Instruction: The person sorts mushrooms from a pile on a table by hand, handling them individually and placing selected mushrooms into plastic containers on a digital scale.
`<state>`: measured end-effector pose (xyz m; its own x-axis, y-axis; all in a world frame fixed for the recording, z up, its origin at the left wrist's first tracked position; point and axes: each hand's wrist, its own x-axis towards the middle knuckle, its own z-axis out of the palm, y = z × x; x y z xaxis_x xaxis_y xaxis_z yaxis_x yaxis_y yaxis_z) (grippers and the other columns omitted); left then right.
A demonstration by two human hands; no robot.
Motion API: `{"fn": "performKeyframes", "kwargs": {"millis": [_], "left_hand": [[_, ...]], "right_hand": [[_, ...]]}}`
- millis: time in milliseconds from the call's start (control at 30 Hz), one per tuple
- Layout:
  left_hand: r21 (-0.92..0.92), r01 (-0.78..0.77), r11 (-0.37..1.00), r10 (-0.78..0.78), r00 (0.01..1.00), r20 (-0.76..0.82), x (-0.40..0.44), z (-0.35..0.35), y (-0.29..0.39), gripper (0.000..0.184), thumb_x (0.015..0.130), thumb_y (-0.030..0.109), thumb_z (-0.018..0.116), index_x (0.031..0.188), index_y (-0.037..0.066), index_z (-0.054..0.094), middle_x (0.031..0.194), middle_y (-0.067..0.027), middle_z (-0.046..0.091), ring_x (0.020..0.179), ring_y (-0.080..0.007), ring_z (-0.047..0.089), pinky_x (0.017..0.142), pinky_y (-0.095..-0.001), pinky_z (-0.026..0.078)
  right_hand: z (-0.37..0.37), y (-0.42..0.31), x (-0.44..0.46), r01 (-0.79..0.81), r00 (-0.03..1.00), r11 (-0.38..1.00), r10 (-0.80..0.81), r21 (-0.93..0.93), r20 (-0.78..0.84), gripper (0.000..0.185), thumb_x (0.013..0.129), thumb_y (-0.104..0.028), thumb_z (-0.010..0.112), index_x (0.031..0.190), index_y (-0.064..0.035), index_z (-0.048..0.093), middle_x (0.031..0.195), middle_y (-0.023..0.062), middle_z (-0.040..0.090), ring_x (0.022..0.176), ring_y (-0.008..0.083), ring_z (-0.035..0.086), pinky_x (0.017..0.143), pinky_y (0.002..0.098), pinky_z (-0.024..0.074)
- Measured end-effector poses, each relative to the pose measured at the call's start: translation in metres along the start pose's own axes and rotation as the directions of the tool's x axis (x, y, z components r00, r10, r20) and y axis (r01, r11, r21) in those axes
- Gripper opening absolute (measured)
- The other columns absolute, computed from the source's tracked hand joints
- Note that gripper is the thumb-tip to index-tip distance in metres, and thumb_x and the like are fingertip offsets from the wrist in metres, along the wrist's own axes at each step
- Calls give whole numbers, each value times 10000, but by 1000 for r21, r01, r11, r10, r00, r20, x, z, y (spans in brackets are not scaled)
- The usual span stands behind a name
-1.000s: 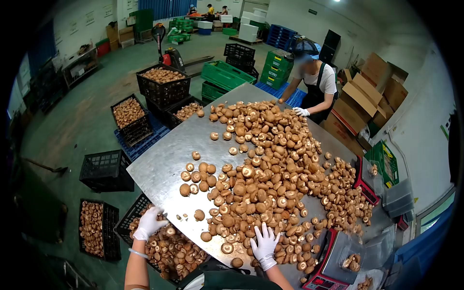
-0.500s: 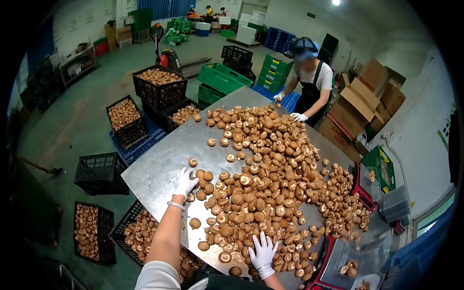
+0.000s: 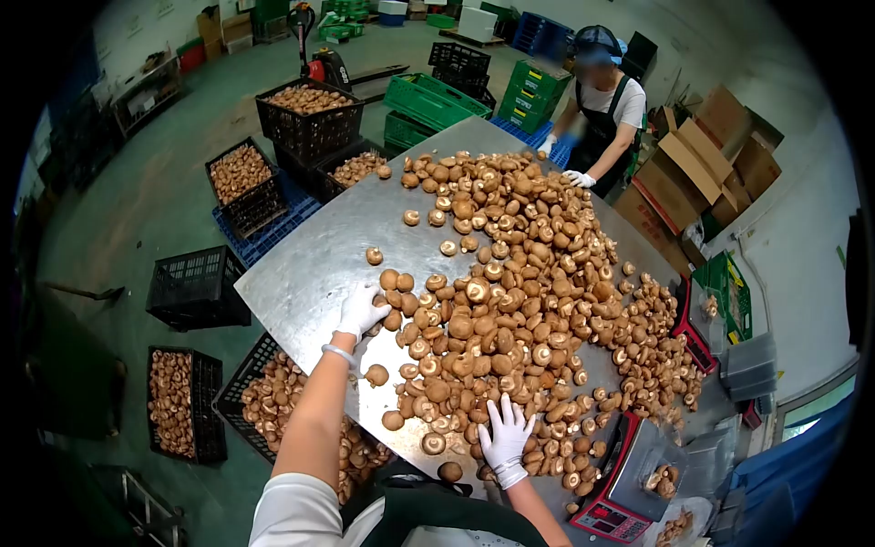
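- Brown mushrooms (image 3: pixel 460 325) heap the steel table (image 3: pixel 305 260).
- My left hand (image 3: pixel 362 312) is at loose ones toward the edge; I can't tell its grip.
- My right hand (image 3: pixel 506 441) spreads wide against the pile.
- Hasty sweeping could roll mushrooms overboard.

Produce-packing wkshop: flat silver metal bench (image 3: pixel 305 246) heaped w/ round brown mushrooms (image 3: pixel 510 314), red-framed digital scale (image 3: pixel 612 520), black plastic crates (image 3: pixel 196 290), red-&-black pallet jack (image 3: pixel 329 69), brown cardboard boxes (image 3: pixel 679 175), green flr (image 3: pixel 109 237).

White gloves (image 3: pixel 507 442) and a pale left wristband (image 3: pixel 339 355) go with a short-sleeved white top (image 3: pixel 298 512) and dark green apron (image 3: pixel 437 513).
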<state>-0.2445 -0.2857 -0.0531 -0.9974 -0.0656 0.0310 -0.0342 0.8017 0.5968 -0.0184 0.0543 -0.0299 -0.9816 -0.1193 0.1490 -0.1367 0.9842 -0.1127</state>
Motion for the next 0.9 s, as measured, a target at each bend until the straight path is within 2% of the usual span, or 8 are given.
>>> {"fn": "performKeyframes", "kwargs": {"millis": [133, 500, 633, 667, 700, 767, 833, 900], "left_hand": [[-368, 36, 929, 40, 980, 197, -32, -32, 10, 357, 727, 343, 707, 879, 31, 627, 837, -161, 616, 788, -300, 596, 765, -370, 485], [-87, -451, 889, 447, 809, 382, -155, -48, 1, 342, 735, 345, 685, 971, 102, 639, 1035, -137, 576, 946, -339, 561, 835, -382, 481], [-113, -424, 898, 410, 716, 565, -179, -88, 7, 348, 717, 333, 717, 969, 109, 630, 1047, -115, 571, 964, -314, 569, 823, -392, 491], [-99, -481, 871, 417, 618, 667, -177, -102, 13, 363, 713, 357, 734, 965, 116, 634, 1054, -104, 583, 966, -304, 585, 828, -381, 494], [-281, -511, 812, 564, 568, 600, -177, -102, -4, 366, 734, 390, 735, 952, 109, 646, 1005, -103, 623, 936, -291, 612, 844, -361, 491], [-329, -332, 884, 464, 539, 702, -158, -137, 30, 314, 787, 313, 720, 1004, 93, 669, 1021, -102, 662, 970, -256, 626, 839, -349, 505], [-224, -267, 937, 348, 682, 643, -127, -139, 51, 283, 814, 281, 679, 1019, 87, 676, 975, -108, 676, 881, -261, 653, 806, -347, 516], [-77, -361, 929, 369, 895, 250, -99, -116, 62, 246, 829, 226, 630, 1028, 84, 656, 990, -123, 650, 916, -283, 629, 827, -370, 500]], "right_hand": [[-2, -2, -1, -18, 1000, 1000, 18, 19, -8, 552, 783, -356, 659, 1300, -213, 528, 1432, 79, 405, 1241, 322, 401, 1063, 629, 183], [-4, -3, 1, -1, 1000, 1000, 1, 14, -19, 531, 794, -346, 649, 1290, -197, 535, 1436, 85, 402, 1217, 328, 419, 1058, 619, 194], [0, 0, -2, -13, 1000, 1000, 13, 17, -16, 542, 784, -374, 652, 1293, -225, 536, 1430, 65, 415, 1223, 320, 420, 1054, 639, 191], [0, 0, -1, -16, 1000, 1000, 16, 24, -8, 542, 785, -376, 651, 1292, -225, 536, 1430, 65, 415, 1223, 320, 420, 1055, 640, 188], [-1, -1, -1, -19, 1000, 999, 19, 31, 0, 541, 785, -377, 650, 1292, -226, 537, 1430, 64, 416, 1223, 320, 420, 1055, 642, 186], [-1, -1, -2, -23, 1000, 999, 23, 43, -2, 537, 789, -379, 644, 1291, -224, 538, 1430, 65, 416, 1222, 321, 421, 1054, 647, 179], [0, -2, -1, -24, 1000, 998, 25, 53, -10, 532, 793, -378, 638, 1291, -218, 538, 1427, 67, 419, 1220, 323, 424, 1051, 651, 178], [2, -1, -2, -26, 999, 998, 27, 53, -18, 527, 797, -378, 633, 1289, -214, 539, 1424, 70, 421, 1218, 324, 426, 1046, 654, 184]]}}
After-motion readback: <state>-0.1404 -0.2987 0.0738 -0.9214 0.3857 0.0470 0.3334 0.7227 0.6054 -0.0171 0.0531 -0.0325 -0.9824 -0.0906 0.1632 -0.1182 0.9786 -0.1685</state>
